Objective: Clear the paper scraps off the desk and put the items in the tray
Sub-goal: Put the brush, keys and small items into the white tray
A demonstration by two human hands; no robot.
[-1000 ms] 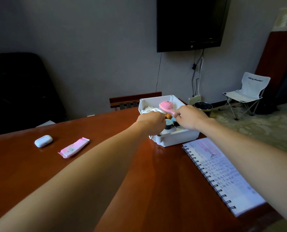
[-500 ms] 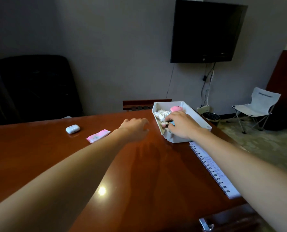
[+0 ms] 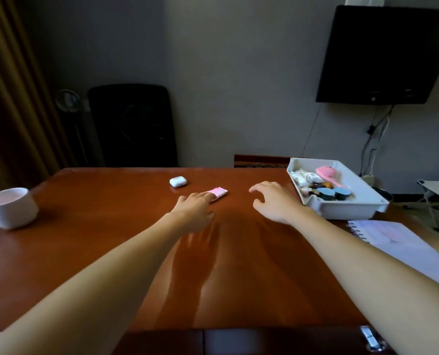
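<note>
A white tray (image 3: 351, 210) stands at the desk's right, holding crumpled paper, a pink handled item (image 3: 327, 173), and small dark round items. A pink packet (image 3: 219, 192) lies mid-desk, and a white earbud case (image 3: 177, 181) sits just beyond it. My left hand (image 3: 194, 210) reaches flat over the desk, its fingertips touching the packet's near end, fingers apart. My right hand (image 3: 274, 201) hovers open, left of the tray, holding nothing.
A white cup (image 3: 11, 207) stands at the desk's left edge. An open spiral notebook (image 3: 402, 245) lies at the right, in front of the tray. A black chair (image 3: 132, 125) and a wooden chair back (image 3: 259, 160) stand behind the desk.
Both hands left the tray. My left hand moved left across the desk to the pink packet; my right hand came out of the tray. The view swung left, bringing the cup in.
</note>
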